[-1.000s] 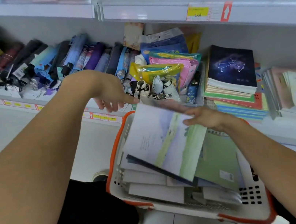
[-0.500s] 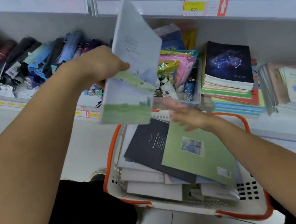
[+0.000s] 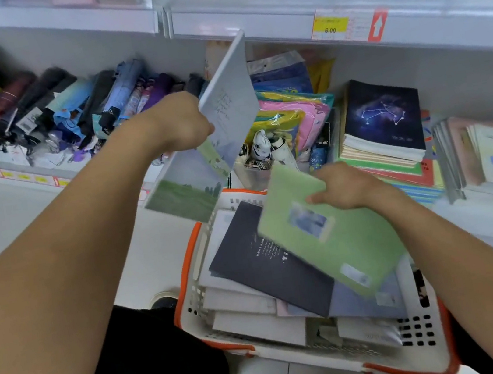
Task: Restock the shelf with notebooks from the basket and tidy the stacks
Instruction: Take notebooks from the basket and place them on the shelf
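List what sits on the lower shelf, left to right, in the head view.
Folded umbrellas → pink and yellow plastic pouches → stack topped by the constellation notebook → upright pale notebooks.

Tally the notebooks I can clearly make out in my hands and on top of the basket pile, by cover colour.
Pale landscape cover, held up by the left hand: 1
Green cover, gripped by the right hand: 1
Dark navy cover, lying on the pile in the basket: 1
Total: 3. The pale ones buried underneath are too overlapped to count.
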The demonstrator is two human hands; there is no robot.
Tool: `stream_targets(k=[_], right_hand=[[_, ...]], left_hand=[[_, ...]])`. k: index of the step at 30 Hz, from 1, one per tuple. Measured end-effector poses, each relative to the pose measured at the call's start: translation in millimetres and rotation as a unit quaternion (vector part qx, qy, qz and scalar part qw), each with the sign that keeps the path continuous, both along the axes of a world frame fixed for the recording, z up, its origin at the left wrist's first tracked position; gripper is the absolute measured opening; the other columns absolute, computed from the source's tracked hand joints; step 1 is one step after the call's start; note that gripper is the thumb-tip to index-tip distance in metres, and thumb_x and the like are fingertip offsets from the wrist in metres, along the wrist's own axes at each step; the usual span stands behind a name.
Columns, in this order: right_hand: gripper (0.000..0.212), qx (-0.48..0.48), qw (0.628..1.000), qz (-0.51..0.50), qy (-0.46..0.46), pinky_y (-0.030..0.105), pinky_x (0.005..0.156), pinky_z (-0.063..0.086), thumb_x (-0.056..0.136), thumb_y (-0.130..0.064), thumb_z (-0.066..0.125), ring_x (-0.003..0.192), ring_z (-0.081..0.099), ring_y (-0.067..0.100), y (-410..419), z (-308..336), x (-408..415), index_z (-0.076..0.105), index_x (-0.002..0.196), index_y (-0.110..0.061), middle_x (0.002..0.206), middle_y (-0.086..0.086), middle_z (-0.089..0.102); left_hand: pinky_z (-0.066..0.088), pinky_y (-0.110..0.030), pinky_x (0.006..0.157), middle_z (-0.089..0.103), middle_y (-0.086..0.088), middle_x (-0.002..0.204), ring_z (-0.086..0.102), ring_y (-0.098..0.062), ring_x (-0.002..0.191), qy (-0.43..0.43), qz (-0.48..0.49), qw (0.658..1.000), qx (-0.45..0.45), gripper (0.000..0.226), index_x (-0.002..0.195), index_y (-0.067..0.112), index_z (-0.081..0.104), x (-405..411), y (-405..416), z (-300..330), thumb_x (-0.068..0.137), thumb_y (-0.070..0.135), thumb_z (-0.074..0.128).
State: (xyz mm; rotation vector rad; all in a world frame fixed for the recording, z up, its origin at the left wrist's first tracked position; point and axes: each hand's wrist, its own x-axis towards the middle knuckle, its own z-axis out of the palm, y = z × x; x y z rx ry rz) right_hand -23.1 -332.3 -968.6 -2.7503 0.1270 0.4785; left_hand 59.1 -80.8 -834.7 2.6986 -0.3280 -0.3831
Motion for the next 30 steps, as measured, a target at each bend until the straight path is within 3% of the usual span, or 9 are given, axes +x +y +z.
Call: stream_targets(k=[2,5,7,11,14,18,21,24,30], right_hand=[[0.025,0.055,0.994,-0.036,-0.087,0.026,0.067,0.043,0.095,-0.026,0.062,0.089,0.063,0.024,19,37,3,0.068,0.114,-0.01,0.109,0.012,0.069],[0.016,0.231,0.951,-0.128,-0.159,0.023,0.041,0.048,0.095,-0.012,0.055,0.052,0.065,0.013,61,76,-2,0.065,0.103,-0.002,0.088,0.014,0.068],[0.016,0.308,0.912,-0.167,-0.212,0.034,0.046,0.056,0.09,-0.013,0.055,0.053,0.068,0.02,95,91,-2,0.065,0.089,-0.001,0.077,0.014,0.069],[0.017,0.3,0.897,-0.12,-0.302,0.039,0.055,0.053,0.081,-0.027,0.056,0.059,0.065,0.02,138,106,7,0.062,0.074,-0.013,0.065,0.003,0.065],[0.029,0.274,0.904,-0.067,-0.321,0.02,0.05,0.033,0.079,-0.029,0.068,0.053,0.049,0.003,146,116,4,0.045,0.063,-0.023,0.055,-0.007,0.049],[0.028,0.351,0.909,0.012,-0.223,0.039,0.059,0.055,0.075,-0.032,0.081,0.059,0.061,0.017,138,117,1,0.055,0.078,-0.02,0.064,-0.002,0.058],[0.037,0.381,0.862,-0.14,-0.304,0.042,0.058,0.055,0.07,-0.034,0.089,0.057,0.061,0.02,105,86,6,0.056,0.072,-0.018,0.063,0.003,0.061],[0.065,0.391,0.807,-0.297,-0.329,0.029,0.066,0.052,0.054,-0.035,0.097,0.075,0.059,0.01,68,55,-1,0.052,0.098,-0.018,0.086,-0.004,0.061],[0.063,0.664,0.709,-0.172,-0.16,0.044,0.095,0.056,0.063,-0.009,0.083,0.11,0.068,0.028,38,25,-13,0.062,0.122,-0.006,0.115,0.011,0.073]], left_hand=[[0.051,-0.035,0.078,0.061,-0.012,0.105,0.059,-0.028,0.09,0.019,-0.002,1.0,-0.024,0.023,0.11,0.007,0.058,-3,0,2,0.096,0.026,0.057],[0.045,-0.022,0.051,0.06,-0.002,0.084,0.055,-0.016,0.068,0.031,-0.008,0.995,-0.099,0.012,0.106,0.018,0.059,-8,-4,4,0.097,0.024,0.054],[0.042,-0.017,0.045,0.065,-0.002,0.083,0.056,-0.015,0.063,0.047,-0.003,0.983,-0.176,0.013,0.104,0.017,0.063,-12,-10,3,0.097,0.023,0.054],[0.053,-0.021,0.053,0.073,-0.002,0.08,0.068,-0.011,0.064,0.134,0.017,0.922,-0.363,0.017,0.094,0.016,0.071,-15,-14,2,0.093,0.028,0.059],[0.055,-0.032,0.086,0.069,-0.004,0.113,0.068,-0.018,0.1,0.169,0.063,0.848,-0.498,0.063,0.112,0.018,0.068,-10,-3,2,0.073,0.068,0.068],[0.055,-0.028,0.066,0.072,-0.01,0.078,0.068,-0.024,0.072,0.152,0.007,0.877,-0.457,0.031,0.081,0.007,0.071,-13,11,2,0.094,0.033,0.06],[0.058,-0.03,0.08,0.072,-0.012,0.11,0.069,-0.025,0.101,0.185,-0.023,0.871,-0.455,0.033,0.115,0.001,0.066,-7,22,-1,0.095,0.025,0.056],[0.052,-0.022,0.088,0.069,-0.008,0.119,0.065,-0.018,0.111,0.181,-0.069,0.902,-0.387,0.035,0.117,0.003,0.065,-3,29,-8,0.093,0.026,0.057],[0.046,-0.029,0.098,0.067,-0.008,0.121,0.064,-0.02,0.111,0.25,-0.126,0.907,-0.313,0.053,0.122,-0.001,0.061,-2,23,-26,0.082,0.033,0.069]])
